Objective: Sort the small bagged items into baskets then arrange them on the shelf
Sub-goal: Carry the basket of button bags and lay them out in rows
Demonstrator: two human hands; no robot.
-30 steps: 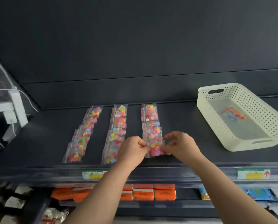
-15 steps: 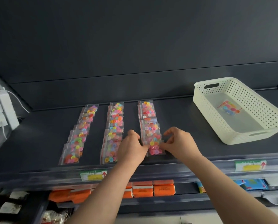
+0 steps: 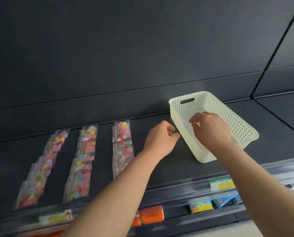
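In the head view, three rows of small bags (image 3: 84, 161) lie on the dark shelf (image 3: 177, 159), left of the white basket (image 3: 209, 100). The left hand (image 3: 160, 141) hovers beside the basket, loosely curled and empty. The right hand (image 3: 211, 129) reaches inside the basket with its fingers bent down; whether it grips anything cannot be told.

The left hand (image 3: 160, 140) reaches forward, palm down, its fingers loosely curled and holding nothing. The right hand (image 3: 211, 130) is just beside it and slightly farther forward, palm down with fingers bent downward. Whether they pinch anything cannot be told.
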